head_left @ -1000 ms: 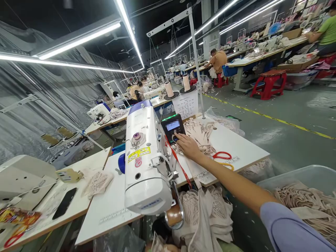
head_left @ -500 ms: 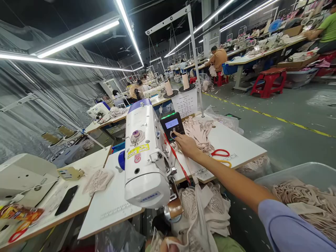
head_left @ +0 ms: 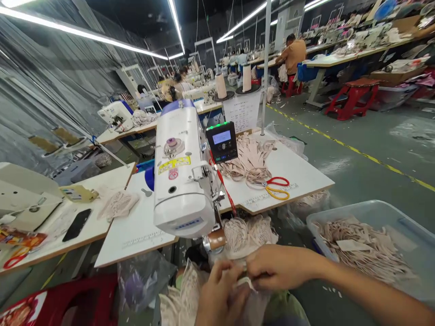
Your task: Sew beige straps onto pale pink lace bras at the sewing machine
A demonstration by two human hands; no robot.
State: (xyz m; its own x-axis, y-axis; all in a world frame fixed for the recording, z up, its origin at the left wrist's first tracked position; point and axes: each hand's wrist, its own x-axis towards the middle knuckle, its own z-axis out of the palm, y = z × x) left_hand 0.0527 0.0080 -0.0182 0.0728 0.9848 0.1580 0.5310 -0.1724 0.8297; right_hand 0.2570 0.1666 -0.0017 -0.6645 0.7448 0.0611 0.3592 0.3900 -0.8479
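Observation:
Low in the view, my left hand (head_left: pixel 220 290) and my right hand (head_left: pixel 280 268) are close together above my lap. Both have their fingers closed on a beige lace bra (head_left: pixel 243 256), partly hidden beneath them. Its rounded lace cups (head_left: pixel 234 235) lie just beyond, under the front end of the white sewing machine (head_left: pixel 185 181). More beige lace pieces (head_left: pixel 180 294) hang to the left of my left hand. Behind the machine head stands a black control panel (head_left: pixel 221 141) with a lit screen, touched by neither hand.
Scissors with red and yellow handles (head_left: pixel 277 188) lie on the white tabletop (head_left: pixel 299 170), near a heap of beige strips (head_left: pixel 249 156). A clear bin (head_left: pixel 356 208) of beige pieces stands at right. At left are a phone (head_left: pixel 77 225) and a red stool (head_left: pixel 78 294).
My right hand has left the control panel and come down to the bra in my lap, beside my left hand. My left hand has risen further into view.

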